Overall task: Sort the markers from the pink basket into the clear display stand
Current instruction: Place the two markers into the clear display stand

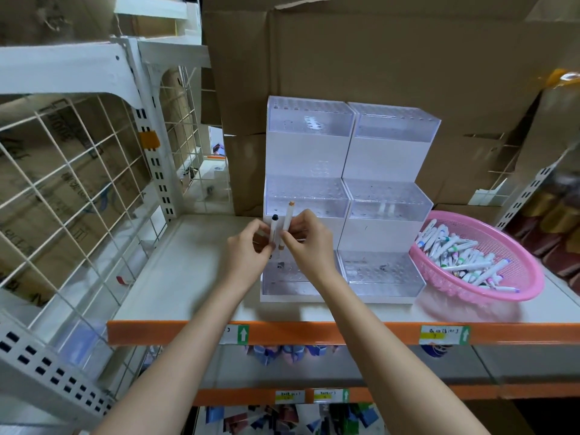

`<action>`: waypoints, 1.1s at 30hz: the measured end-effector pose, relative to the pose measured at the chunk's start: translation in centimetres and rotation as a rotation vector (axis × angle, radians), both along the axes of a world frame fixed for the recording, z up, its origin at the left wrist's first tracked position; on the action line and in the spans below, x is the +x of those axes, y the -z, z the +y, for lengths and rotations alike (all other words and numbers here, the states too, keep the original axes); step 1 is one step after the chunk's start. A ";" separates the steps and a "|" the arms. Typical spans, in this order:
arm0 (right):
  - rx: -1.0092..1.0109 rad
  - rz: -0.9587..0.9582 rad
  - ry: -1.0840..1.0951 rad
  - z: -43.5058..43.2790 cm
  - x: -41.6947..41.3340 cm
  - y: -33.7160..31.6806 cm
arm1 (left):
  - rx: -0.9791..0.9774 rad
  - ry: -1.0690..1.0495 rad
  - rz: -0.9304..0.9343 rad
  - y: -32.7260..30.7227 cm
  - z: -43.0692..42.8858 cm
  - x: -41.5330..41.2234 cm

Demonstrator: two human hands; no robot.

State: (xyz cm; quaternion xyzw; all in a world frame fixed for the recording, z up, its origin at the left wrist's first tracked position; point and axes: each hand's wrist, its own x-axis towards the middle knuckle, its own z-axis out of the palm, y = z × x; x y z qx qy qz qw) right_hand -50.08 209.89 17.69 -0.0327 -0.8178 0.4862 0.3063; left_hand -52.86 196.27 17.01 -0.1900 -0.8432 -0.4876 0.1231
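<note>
Cardboard boxes (pixel 392 58) filled the far side behind everything. A white wire grid (pixel 78 183) stood at the left, and the white shelf (pixel 188 277), with its orange near edge, carried the rest. On it the clear display stand (pixel 389 158) rose in 2 side-by-side columns of 3 stepped tiers, each tier topped with rows of holes. I could not tell what the few small shapes in the right column were. Just right of the stand sat the pink basket (pixel 530 284), holding a loose heap of white markers (pixel 455 255) with coloured caps. My left grip (pixel 248 249) and right grip (pixel 307 243) met in front of the stand's left column, above its nearest tier. The left grip pinched a black-capped marker (pixel 274 229) and the right grip pinched a tan-capped marker (pixel 288 218). Both markers stood upright, side by side, the tan-capped one reaching higher.
</note>
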 end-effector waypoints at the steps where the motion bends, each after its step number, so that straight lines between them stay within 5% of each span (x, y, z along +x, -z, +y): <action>1: 0.002 0.000 -0.005 0.0 0.0 -0.1 | -0.012 -0.006 0.000 0.0 0.0 0.0; 33: 0.027 -0.040 -0.012 -0.3 0.2 -0.4 | -0.119 -0.024 -0.035 -1.5 -0.2 -1.1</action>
